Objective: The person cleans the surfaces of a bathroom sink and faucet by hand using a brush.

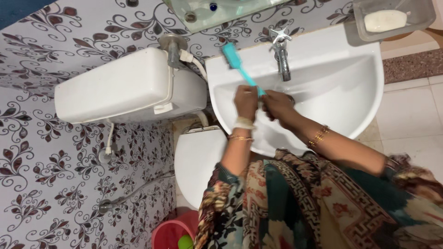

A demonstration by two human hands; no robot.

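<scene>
- The brush (239, 68) is turquoise plastic, long and thin, with a wider head at its far end; it lies slanted over the back left rim of the sink (364, 83), and its near end is in the hands.
- The left hand (246, 102) is closed around the lower end of the brush handle, fingers pressed together on it.
- The right hand (277, 107) is just beside the left one, over the middle of the basin; it is blurred, so I cannot tell if its fingers pinch the handle or only touch it.
- Both wrists carry thin gold-coloured bangles, and the left one also has a white band.
- The sink is white, smooth and glossy, with a rounded front.
- A metal tap (281, 53) with a cross-shaped handle stands at the back of the sink, shiny and grey.
- A white bar of soap (385, 20) lies in a clear rectangular dish above the sink, on the right.
- To the left hangs a white plastic toilet tank (120, 87), boxy with soft corners.
- The wall (55, 157) has pale tiles with dark curling flower patterns.
</scene>
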